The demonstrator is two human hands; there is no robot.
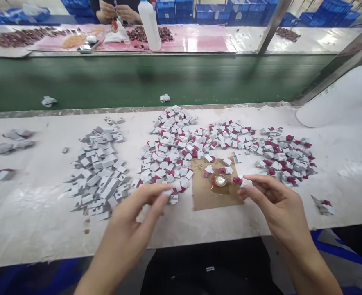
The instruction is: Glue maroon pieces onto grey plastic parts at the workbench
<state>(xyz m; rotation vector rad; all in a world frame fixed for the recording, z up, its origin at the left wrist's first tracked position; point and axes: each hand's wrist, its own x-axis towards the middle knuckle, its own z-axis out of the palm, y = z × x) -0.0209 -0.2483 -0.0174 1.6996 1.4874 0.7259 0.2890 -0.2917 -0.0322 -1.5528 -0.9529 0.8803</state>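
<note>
My left hand pinches a small pale grey piece at the near edge of the middle pile. Between the thumb and fingers of my right hand is a white and dark red piece, held over the right side of a brown cardboard sheet. On the cardboard rests a small round dish with clear liquid, with a few white and red pieces around it. White and red pieces form a middle pile and a right pile. A pile of plain grey pieces lies left.
Behind the worktable runs a green belt with two small pieces on it. A white curved object and a metal post stand at the right. Across the belt, a person's hands work near a white bottle.
</note>
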